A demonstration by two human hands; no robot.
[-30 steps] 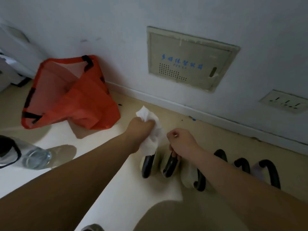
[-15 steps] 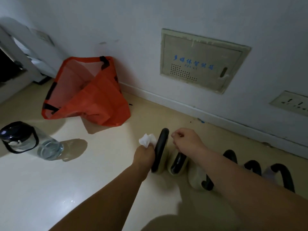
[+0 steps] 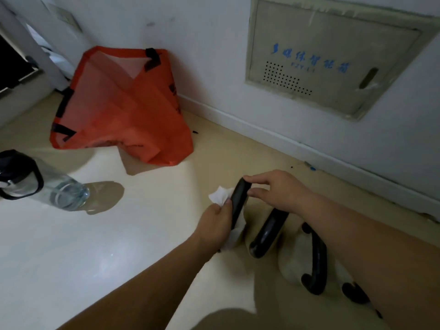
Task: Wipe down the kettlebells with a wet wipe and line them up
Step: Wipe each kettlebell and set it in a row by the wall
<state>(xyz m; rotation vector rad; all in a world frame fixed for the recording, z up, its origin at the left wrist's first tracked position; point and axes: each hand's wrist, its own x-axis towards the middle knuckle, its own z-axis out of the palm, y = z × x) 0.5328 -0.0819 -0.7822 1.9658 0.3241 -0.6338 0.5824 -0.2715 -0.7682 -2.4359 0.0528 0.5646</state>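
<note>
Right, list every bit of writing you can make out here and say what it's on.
"多媒体智能箱": blue characters on the wall panel, soft but legible.
Small blue line just beneath them: too blurred to read.
Dark print at the right edge of the orange bag: too blurred to read.
No writing shows on the bottle or the kettlebells.

Kettlebells in a row beside the wall; bag leftward against it; bottle farther left.
</note>
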